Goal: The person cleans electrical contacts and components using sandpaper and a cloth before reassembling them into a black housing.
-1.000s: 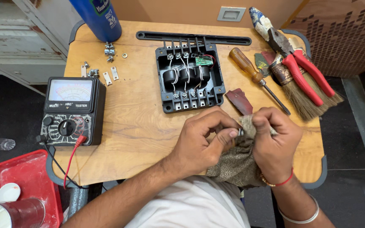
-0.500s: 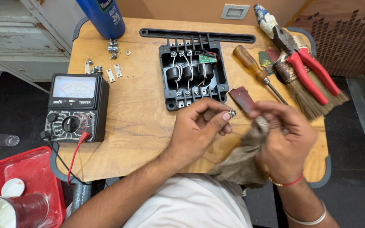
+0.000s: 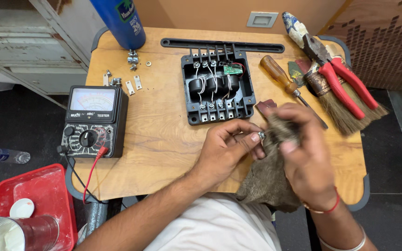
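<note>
— Where is the small metal part?

— At the counter's near edge, at 5 o'clock from the black terminal housing. Your left hand pinches it at the fingertips.

— And your right hand?

— Its grip is pressed together on a brown rag, bunched against the part; the hand is blurred.

— Surroundings?

— Wooden-handled screwdriver at 1 o'clock from your hands, red-handled pliers and a brush at 2 o'clock. Analogue test meter at 9 o'clock, loose metal strips beyond it, blue bottle at 11 o'clock.
</note>
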